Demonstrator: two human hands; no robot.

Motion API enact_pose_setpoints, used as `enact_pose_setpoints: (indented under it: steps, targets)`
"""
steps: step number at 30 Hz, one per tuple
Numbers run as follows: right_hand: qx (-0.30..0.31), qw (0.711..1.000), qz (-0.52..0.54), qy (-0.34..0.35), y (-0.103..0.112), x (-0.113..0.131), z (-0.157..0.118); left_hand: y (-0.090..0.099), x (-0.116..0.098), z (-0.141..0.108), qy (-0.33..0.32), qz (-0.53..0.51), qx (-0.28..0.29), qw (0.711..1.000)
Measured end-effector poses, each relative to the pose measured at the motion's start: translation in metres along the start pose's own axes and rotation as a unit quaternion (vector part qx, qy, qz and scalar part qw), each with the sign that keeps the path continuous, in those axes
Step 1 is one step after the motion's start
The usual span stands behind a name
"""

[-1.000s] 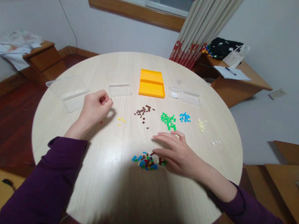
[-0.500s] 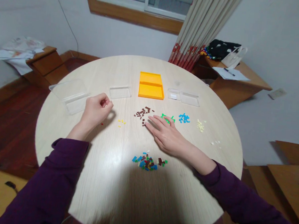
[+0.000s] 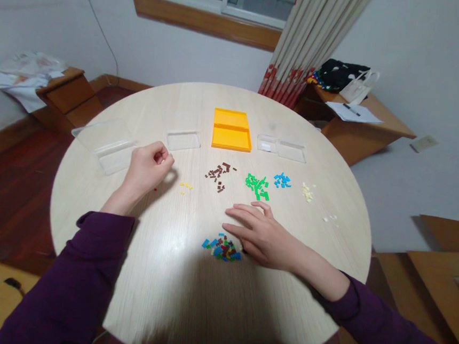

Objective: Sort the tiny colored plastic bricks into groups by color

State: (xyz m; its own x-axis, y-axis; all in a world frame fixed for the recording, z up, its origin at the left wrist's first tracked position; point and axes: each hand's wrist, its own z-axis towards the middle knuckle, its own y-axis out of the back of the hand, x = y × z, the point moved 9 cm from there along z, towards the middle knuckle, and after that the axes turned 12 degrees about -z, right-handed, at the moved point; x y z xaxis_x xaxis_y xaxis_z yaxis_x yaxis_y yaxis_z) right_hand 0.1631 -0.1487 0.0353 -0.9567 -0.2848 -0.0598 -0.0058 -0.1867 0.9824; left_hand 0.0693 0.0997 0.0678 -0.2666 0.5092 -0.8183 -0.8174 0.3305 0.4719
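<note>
My right hand [image 3: 262, 234] hovers by the right edge of a mixed pile of small building bricks [image 3: 225, 249], fingers apart and holding nothing that I can see. My left hand [image 3: 149, 167] is curled closed left of the yellow bricks [image 3: 186, 185]; whatever its fingers hold, if anything, is hidden. Beneath it a red brick [image 3: 155, 189] lies on the table. Sorted by colour farther out are brown bricks [image 3: 218, 175], green bricks [image 3: 257, 187], blue bricks [image 3: 282, 180], pale yellow bricks [image 3: 307, 192] and a few white bricks [image 3: 325, 219].
An orange two-part tray [image 3: 233, 129] stands at the back of the round table [image 3: 154, 294]. Clear plastic boxes flank it: one at left [image 3: 184, 141], another at right [image 3: 291, 151]. A larger clear box [image 3: 114, 156] lies beyond my left hand.
My right hand has moved back toward me, from the brown bricks to the mixed pile, uncovering the green bricks. My left hand has stayed in place.
</note>
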Motion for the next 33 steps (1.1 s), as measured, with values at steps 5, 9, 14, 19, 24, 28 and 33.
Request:
enact_pose_setpoints:
  steps: [5, 9, 14, 19, 24, 28, 33]
  targets:
    - [-0.002, 1.000, -0.013, -0.022, -0.007, -0.010, 0.004, 0.001, 0.000, 0.000, -0.005, -0.005, -0.001, 1.000]
    - [-0.021, 0.998, -0.018, -0.048, -0.008, -0.017, 0.003, 0.001, 0.000, 0.000, -0.006, -0.006, -0.002, 1.000]
    - [-0.025, 0.998, -0.029, -0.055, -0.009, -0.017, 0.006, 0.002, -0.001, 0.001, -0.007, -0.001, -0.005, 1.000]
    - [0.002, 0.997, -0.050, -0.058, -0.010, -0.016, 0.004, 0.002, -0.004, 0.000, 0.006, 0.004, 0.002, 1.000]
    - [0.011, 0.993, -0.062, -0.095, -0.004, -0.023, -0.023, 0.003, -0.007, -0.002, 0.006, 0.008, 0.007, 1.000]
    - [0.019, 0.983, -0.088, -0.157, 0.001, -0.030, -0.063, 0.001, -0.001, -0.001, 0.011, 0.014, 0.013, 1.000]
    - [0.002, 0.959, -0.146, -0.243, 0.009, -0.047, -0.120, -0.003, -0.001, -0.002, 0.013, 0.034, 0.019, 0.999]
